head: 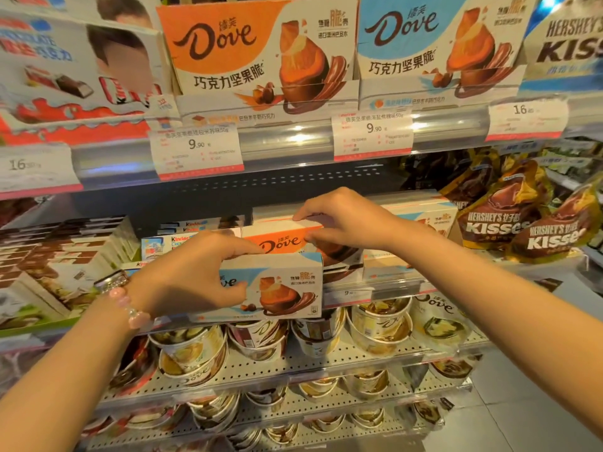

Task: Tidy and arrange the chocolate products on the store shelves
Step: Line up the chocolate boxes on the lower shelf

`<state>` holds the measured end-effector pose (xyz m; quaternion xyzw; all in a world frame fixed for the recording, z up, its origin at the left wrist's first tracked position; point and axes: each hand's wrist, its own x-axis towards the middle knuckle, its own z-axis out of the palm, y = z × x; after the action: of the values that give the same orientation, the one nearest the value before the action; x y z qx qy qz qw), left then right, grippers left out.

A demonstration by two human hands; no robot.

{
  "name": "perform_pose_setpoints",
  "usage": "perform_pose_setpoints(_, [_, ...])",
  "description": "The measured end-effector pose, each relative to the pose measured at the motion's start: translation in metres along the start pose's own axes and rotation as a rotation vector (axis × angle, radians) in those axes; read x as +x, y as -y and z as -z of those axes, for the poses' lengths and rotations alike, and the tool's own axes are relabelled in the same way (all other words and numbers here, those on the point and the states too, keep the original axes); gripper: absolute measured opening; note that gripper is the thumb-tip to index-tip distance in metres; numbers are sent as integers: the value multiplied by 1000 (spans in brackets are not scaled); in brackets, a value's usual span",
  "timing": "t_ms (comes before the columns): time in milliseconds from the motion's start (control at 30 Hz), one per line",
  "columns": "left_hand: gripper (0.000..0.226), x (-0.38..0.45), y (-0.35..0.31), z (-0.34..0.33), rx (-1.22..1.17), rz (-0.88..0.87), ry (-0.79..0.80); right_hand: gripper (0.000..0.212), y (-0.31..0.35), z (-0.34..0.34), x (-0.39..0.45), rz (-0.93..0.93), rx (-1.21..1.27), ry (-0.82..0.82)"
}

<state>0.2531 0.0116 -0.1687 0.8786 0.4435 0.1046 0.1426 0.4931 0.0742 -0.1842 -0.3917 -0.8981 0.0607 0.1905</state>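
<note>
Here the left hand (192,275) pinches a blue Dove box (277,288) at its left end, thumb on the front face and forefinger stretched along the top edge, holding it upright just in front of the middle shelf (391,283). The right hand (342,223) curls its fingers and thumb round the top edge of an orange Dove box (277,241) that stands on that shelf directly behind the blue one. Bags of Hershey's Kisses (522,223) lie to the right, and Dove tubs (378,324) sit on the shelf below.
</note>
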Motion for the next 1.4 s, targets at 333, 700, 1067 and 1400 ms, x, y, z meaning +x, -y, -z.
perform_pose_setpoints(333, [29, 1, 19, -9, -41, -118, -57, 32, -13, -28, -14, -42, 26, -100])
perform_pose_setpoints(700, [31, 24, 5, -17, -27, -90, -97, 32, -9, -8, -30, -111, 333, -169])
perform_pose_setpoints(1067, [27, 85, -53, -32, -47, -24, -121, 67, -10, 35, -67, -138, 115, 84])
perform_pose_setpoints(1400, [19, 101, -70, -36, -292, 70, 22, 49, -72, 55, -101, -167, 279, 121])
